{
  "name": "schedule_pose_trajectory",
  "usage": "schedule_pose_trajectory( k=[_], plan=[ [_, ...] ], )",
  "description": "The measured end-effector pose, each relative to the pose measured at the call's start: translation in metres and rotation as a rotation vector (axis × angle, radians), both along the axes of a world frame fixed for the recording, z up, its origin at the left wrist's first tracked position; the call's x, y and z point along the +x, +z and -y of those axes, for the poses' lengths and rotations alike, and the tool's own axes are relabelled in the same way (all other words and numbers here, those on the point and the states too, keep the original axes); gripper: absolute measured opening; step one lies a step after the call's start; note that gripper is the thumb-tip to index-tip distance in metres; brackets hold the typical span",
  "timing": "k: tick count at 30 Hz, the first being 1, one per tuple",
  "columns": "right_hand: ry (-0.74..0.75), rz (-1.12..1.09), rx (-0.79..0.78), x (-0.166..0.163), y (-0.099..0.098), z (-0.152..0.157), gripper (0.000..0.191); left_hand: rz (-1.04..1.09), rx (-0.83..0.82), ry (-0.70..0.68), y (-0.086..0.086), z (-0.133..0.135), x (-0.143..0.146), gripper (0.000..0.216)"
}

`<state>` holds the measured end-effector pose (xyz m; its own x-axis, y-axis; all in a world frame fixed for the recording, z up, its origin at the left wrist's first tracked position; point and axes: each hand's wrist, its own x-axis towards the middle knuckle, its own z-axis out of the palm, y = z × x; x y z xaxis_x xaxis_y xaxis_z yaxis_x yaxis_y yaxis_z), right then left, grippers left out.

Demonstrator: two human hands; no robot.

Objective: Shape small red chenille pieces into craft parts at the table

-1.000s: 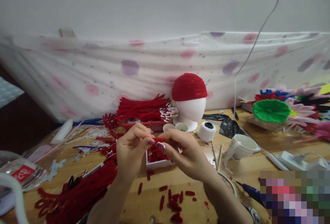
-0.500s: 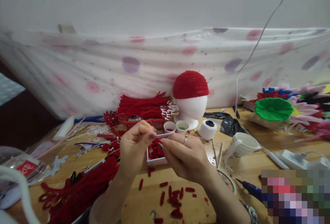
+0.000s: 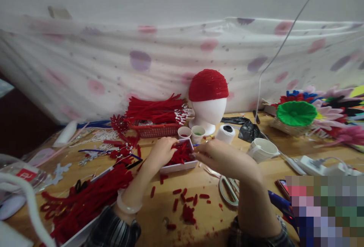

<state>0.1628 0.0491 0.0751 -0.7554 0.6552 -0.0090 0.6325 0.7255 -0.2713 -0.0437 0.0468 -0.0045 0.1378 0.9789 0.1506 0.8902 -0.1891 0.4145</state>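
A small white box [image 3: 179,167] full of short red chenille pieces [image 3: 182,153] sits on the table before me. My left hand [image 3: 162,153] is at its left side, fingers bent over the rim. At the box's right wall, my right hand [image 3: 214,153] has its fingers drawn together against the edge; the fingertips are partly hidden. Several loose red chenille pieces [image 3: 189,213] lie on the wood nearer me. Just behind the box stand two small cups, one with red bits [image 3: 184,132] and one with green bits [image 3: 198,133].
Behind is a foam head with a red wrapped cap [image 3: 209,86], beside a red basket [image 3: 159,130] of chenille stems. To the right are a thread spool [image 3: 226,134], scissors [image 3: 229,194], a white cup [image 3: 263,149] and a power strip [image 3: 313,168]. More red stems [image 3: 91,201] fill the left.
Both hands have come down and apart from their pinch above the box to its two sides. The small red item between my fingers no longer shows there. The view has tilted slightly down.
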Motion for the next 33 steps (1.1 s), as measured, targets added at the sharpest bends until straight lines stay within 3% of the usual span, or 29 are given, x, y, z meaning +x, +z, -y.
schedule_pose_trajectory(
  k=[3, 6, 13, 15, 18, 22, 24, 27, 29, 33],
  plan=[
    [-0.148, 0.003, 0.117, 0.001, -0.005, -0.007, 0.032, -0.036, -0.036, 0.099, -0.014, -0.006, 0.008, 0.03],
    [-0.146, 0.0, 0.105, 0.002, -0.007, -0.008, 0.027, 0.049, -0.013, 0.161, -0.017, -0.008, 0.009, 0.032],
    [-0.174, -0.152, 0.063, -0.009, -0.006, -0.014, 0.031, 0.904, 0.039, 0.18, 0.006, -0.009, -0.001, 0.025],
    [-0.179, -0.284, 0.032, -0.016, -0.008, -0.019, 0.027, 1.063, 0.073, 0.166, 0.016, -0.003, 0.001, 0.027],
    [-0.065, -0.457, -0.148, -0.027, -0.013, -0.026, 0.027, 1.205, 0.142, 0.142, 0.03, 0.01, 0.008, 0.031],
    [0.067, -0.638, -0.471, -0.032, -0.014, -0.026, 0.034, 1.181, 0.203, 0.061, 0.042, 0.027, 0.012, 0.025],
    [0.042, -0.741, -0.628, -0.033, -0.014, -0.023, 0.035, 1.067, 0.237, -0.051, 0.046, 0.033, 0.011, 0.027],
    [-0.014, -0.879, -0.849, -0.036, -0.014, -0.019, 0.036, 0.842, 0.324, -0.178, 0.053, 0.042, 0.009, 0.049],
    [-0.022, -0.941, -0.956, -0.038, -0.015, -0.017, 0.037, 0.732, 0.38, -0.174, 0.057, 0.047, 0.009, 0.057],
    [-0.01, -1.035, -1.046, -0.041, -0.018, -0.016, 0.033, 0.661, 0.465, -0.142, 0.063, 0.052, 0.009, 0.054]
  ],
)
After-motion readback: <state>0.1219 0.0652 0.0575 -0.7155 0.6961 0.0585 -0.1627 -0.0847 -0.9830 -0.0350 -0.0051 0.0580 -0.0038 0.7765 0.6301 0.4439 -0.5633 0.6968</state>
